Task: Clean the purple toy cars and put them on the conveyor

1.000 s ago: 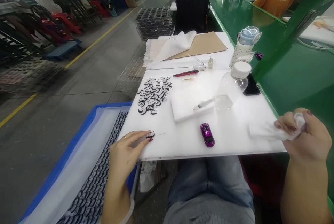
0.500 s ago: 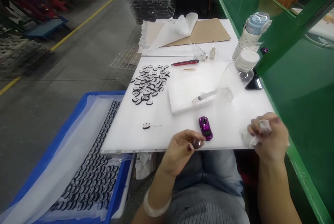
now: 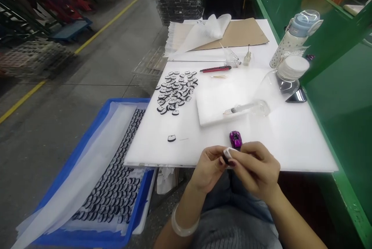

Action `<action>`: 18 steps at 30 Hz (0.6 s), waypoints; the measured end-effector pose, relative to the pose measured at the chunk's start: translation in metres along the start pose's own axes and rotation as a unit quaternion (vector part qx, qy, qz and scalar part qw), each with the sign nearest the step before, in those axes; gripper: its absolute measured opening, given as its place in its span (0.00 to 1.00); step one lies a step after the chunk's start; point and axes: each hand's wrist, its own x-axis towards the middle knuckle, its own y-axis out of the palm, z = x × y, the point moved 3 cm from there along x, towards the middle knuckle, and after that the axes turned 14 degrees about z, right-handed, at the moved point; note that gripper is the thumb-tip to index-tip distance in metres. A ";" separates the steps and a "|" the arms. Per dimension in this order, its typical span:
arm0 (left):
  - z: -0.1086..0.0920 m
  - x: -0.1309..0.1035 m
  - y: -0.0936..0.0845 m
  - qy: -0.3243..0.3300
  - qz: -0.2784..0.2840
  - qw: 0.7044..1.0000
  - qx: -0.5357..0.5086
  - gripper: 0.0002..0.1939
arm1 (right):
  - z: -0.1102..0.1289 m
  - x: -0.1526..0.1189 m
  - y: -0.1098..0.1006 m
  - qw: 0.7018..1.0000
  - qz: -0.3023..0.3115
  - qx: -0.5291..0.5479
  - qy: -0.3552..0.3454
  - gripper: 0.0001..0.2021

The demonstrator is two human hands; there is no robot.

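Between the thumb and fingers of my left hand (image 3: 207, 169) is a small dark piece (image 3: 225, 159), mostly hidden now by the fingers. My right hand (image 3: 260, 167) meets it over the table's front edge, pinching a bit of white wiping cloth (image 3: 229, 152) against that piece. Whether the cloth is paper or fabric I cannot tell. Just behind my hands a purple toy car (image 3: 235, 139) rests on the white table, its near end covered by my right fingers. To the left lies a single black-edged, clear-looking part (image 3: 171, 138), apart from a heap of similar parts (image 3: 177, 92).
A white foam pad (image 3: 210, 105) carries a syringe (image 3: 238, 108). Behind it lie a red cutter knife (image 3: 215, 69) and a small glass bottle (image 3: 247, 58). A clear jar (image 3: 292, 72) and a drinking bottle (image 3: 295, 36) stand at right. A blue tray (image 3: 129, 225) of parts sits lower left.
My right hand has come left from the table's right side with the white cloth and now meets my left hand at the small dark piece. The view has turned slightly to the left.
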 end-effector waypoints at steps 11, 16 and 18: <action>-0.003 -0.001 0.001 -0.007 -0.042 0.999 0.028 0.21 | 0.008 -0.005 -0.027 0.994 0.020 -0.102 0.011 0.12; -0.003 -0.003 -0.002 0.000 -0.054 0.998 0.034 0.20 | 0.009 0.004 -0.005 0.995 0.057 -0.081 -0.026 0.08; -0.003 -0.003 -0.002 -0.001 -0.055 0.997 0.061 0.20 | 0.009 0.001 -0.004 0.992 0.077 -0.093 -0.042 0.09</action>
